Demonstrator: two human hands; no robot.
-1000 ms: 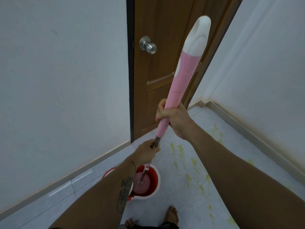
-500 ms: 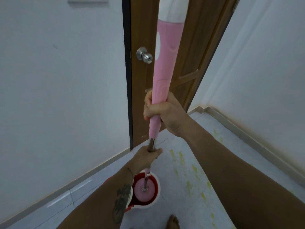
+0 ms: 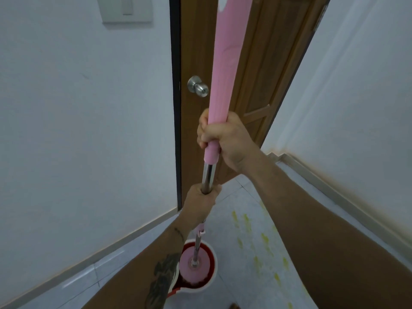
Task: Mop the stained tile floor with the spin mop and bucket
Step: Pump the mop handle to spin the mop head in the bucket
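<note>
The spin mop's pink handle (image 3: 225, 63) rises almost straight up past the top of the view. My right hand (image 3: 225, 139) grips the bottom of the pink grip. Just below, my left hand (image 3: 200, 201) is closed around the steel pole (image 3: 208, 175). The pole runs down to the round pink mop head (image 3: 195, 266), which sits inside the spinner basket of the red and white bucket (image 3: 211, 284) on the floor. Yellow stains (image 3: 265, 241) streak the pale tiles right of the bucket.
A brown wooden door (image 3: 256, 85) with a steel knob (image 3: 197, 86) stands straight ahead. White walls close in on the left and right, with grey skirting (image 3: 124, 239) along the floor. A light switch (image 3: 127, 8) is on the left wall.
The mop handle has swung from tilted right to nearly vertical and risen, its white top leaving the view. The mop head has centred in the bucket's basket. My view tilted upward.
</note>
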